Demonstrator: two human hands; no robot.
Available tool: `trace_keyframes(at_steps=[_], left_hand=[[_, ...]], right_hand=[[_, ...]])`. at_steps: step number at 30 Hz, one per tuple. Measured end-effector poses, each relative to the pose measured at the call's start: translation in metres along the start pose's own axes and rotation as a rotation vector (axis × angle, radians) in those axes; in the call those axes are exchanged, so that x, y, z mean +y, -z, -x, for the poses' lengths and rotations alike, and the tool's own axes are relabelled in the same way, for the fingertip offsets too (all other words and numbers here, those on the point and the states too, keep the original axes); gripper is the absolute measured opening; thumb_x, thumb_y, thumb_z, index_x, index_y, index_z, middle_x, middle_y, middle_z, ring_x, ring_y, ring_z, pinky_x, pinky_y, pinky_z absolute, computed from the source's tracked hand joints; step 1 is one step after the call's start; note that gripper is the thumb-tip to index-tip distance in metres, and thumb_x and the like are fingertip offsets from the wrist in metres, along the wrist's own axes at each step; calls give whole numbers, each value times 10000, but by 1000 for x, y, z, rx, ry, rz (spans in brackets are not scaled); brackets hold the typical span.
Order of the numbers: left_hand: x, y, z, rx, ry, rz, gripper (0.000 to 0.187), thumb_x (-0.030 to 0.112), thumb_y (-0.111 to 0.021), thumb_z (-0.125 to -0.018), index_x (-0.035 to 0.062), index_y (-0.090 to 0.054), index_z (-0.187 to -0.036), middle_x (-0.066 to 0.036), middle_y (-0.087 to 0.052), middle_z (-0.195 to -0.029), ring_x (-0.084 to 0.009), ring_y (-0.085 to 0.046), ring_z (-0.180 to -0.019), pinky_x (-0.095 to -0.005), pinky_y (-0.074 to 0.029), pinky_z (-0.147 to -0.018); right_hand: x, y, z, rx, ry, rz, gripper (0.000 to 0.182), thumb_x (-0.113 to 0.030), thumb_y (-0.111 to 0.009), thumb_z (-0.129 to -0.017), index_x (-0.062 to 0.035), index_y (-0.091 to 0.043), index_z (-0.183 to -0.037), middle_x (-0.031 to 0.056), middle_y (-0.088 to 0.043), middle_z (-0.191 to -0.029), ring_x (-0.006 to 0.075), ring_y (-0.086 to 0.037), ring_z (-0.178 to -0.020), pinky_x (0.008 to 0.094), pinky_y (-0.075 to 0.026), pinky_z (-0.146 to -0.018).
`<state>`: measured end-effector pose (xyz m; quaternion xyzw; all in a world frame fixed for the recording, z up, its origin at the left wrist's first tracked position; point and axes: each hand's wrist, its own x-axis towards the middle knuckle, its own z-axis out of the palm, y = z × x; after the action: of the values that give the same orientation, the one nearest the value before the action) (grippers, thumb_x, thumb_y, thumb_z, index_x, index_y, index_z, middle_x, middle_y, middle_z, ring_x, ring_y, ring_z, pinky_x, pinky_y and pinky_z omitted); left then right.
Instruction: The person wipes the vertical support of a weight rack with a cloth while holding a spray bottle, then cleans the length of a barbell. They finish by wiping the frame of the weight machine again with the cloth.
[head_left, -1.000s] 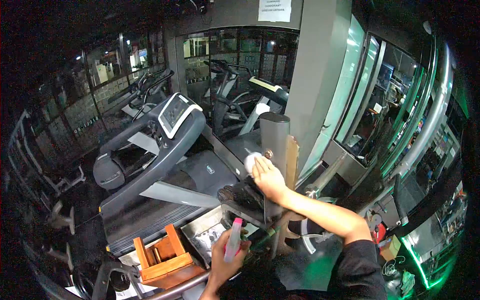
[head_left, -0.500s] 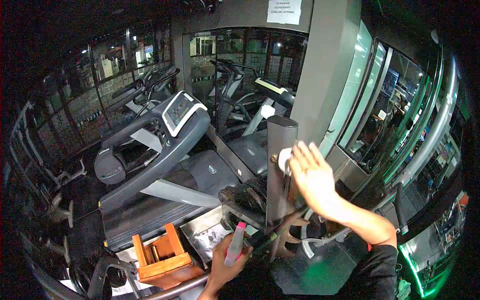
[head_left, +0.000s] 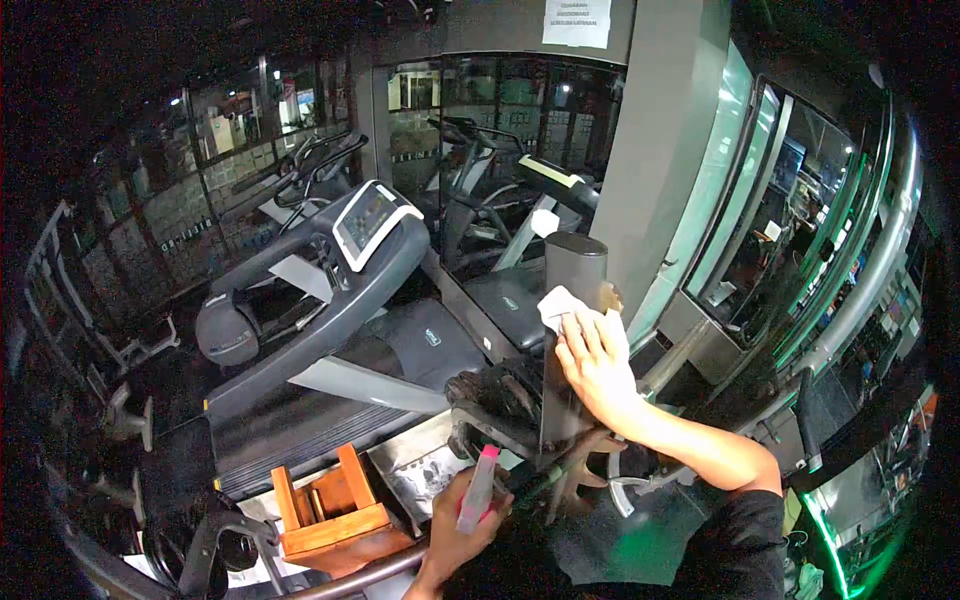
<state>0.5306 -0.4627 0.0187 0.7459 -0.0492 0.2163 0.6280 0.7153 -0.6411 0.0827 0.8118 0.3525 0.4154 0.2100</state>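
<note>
My right hand [head_left: 597, 365] presses a white cloth [head_left: 562, 305] against the upper part of a dark upright post [head_left: 577, 262], fingers stretched along it and the cloth showing past the fingertips. Low in the middle, my left hand [head_left: 459, 525] is closed around a small clear bottle with a pink tip [head_left: 480, 490]. Its fingers wrap the bottle's sides, and more pink shows near its lower end. A metal bar [head_left: 385, 572] passes just left of that hand.
An orange-brown wooden box [head_left: 335, 530] stands at lower left beside a pale tray [head_left: 430, 445]. Behind are a treadmill [head_left: 350, 300] and a mirror or glass wall. A grey pillar [head_left: 665, 150] rises beyond the post, with a paper notice [head_left: 577, 22] above. Machine rails [head_left: 850, 310] curve on the right.
My right hand and the cloth have moved across the post, leftward relative to it and slightly down. My left hand still holds the bottle. The view has shifted slightly.
</note>
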Motion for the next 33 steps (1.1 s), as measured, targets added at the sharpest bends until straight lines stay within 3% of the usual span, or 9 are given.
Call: trace_keyframes(at_steps=[4, 8, 10, 11, 14, 16, 19, 27, 33], left_hand=[[-1, 0, 3, 13, 61, 42, 323, 50, -707, -737, 32, -595, -1040, -35, -609, -735, -84, -565, -649, -242, -471, -627], [5, 5, 2, -15, 60, -29, 341, 83, -723, -738, 47, -598, -1053, -41, -600, -710, -82, -564, -639, -251, -477, -614], [2, 4, 3, -13, 60, -32, 353, 91, -726, -739, 52, -595, -1065, -42, -601, -708, -83, -568, -641, -253, -479, -615], [0, 3, 3, -17, 61, -39, 364, 98, -728, -741, 57, -592, -1076, -42, -603, -707, -83, -571, -642, -255, -482, -617], [-3, 1, 3, -33, 51, 2, 386, 107, -729, -744, 54, -581, -1097, -38, -609, -709, -90, -582, -647, -256, -485, -619], [-3, 1, 4, -46, 68, -3, 391, 105, -727, -746, 49, -575, -1102, -41, -612, -713, -94, -586, -651, -256, -486, -621], [0, 2, 5, -57, 76, 1, 390, 97, -722, -747, 38, -570, -1101, -47, -614, -718, -102, -589, -656, -258, -487, -625], [-8, 0, 3, -9, -32, 0, 361, 45, -668, -732, 0, -569, -1076, -51, -609, -720, -110, -582, -659, -269, -486, -631], [-7, 1, 6, -7, 50, 60, 340, 47, -662, -729, -2, -581, -1055, -76, -621, -775, -120, -572, -674, -275, -479, -646]], right_hand=[[1, 9, 2, 21, -28, -50, 260, -150, -562, -778, -29, -568, -1008, 162, -543, -1179, 329, -507, -1109, 470, -410, -941], [8, 45, -2, -205, -115, -257, 293, -107, -569, -767, -70, -559, -1057, 202, -615, -1029, 314, -635, -913, 389, -539, -624], [24, 72, -19, -790, -111, -568, 297, -70, -563, -745, -95, -571, -1041, 188, -652, -793, 311, -664, -783, 420, -540, -629], [32, 66, -18, -688, -85, -678, 289, -50, -543, -733, -110, -582, -1013, 177, -630, -653, 328, -658, -684, 435, -541, -638], [49, 61, -36, -365, -222, -752, 258, -70, -556, -739, -133, -592, -986, 143, -660, -841, 311, -659, -749, 424, -546, -641], [57, 60, -60, 100, -92, -489, 230, -110, -575, -736, -144, -606, -961, 98, -632, -982, 270, -632, -898, 372, -532, -723], [61, 15, -80, 202, 72, -218, 163, -161, -538, -745, -98, -601, -882, 69, -609, -967, 240, -552, -1060, 410, -410, -918], [-26, -101, -72, -326, 130, 175, 192, -212, -502, -838, -106, -654, -889, 98, -655, -942, 273, -567, -1040, 402, -435, -874], [-75, -112, -45, -739, 253, 26, 242, -208, -514, -822, -79, -708, -887, 91, -674, -952, 312, -587, -1008, 474, -380, -959]])
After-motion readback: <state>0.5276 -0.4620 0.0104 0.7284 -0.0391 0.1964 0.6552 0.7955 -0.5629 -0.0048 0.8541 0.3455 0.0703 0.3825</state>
